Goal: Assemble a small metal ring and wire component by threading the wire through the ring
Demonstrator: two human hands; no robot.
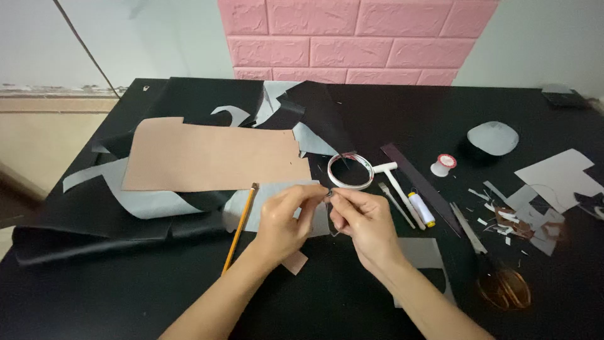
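Observation:
My left hand [286,217] and my right hand [362,220] meet over the black table [126,289], fingertips pinched together on a small dark piece [328,194] that is too small to identify. Just beyond the fingertips lies a white tape roll [350,170]. A small tan scrap [294,262] peeks out beneath my left wrist. A yellow pencil [239,226] lies just left of my left hand.
A large tan leather sheet [211,157] lies over black and grey pieces [138,201] at left. Right of my hands are a white T-handled tool [395,182], a yellow thread spool [421,209], a dark ruler [418,186], a small red-and-white spool [443,165], scissors [497,277] and paper scraps [522,217].

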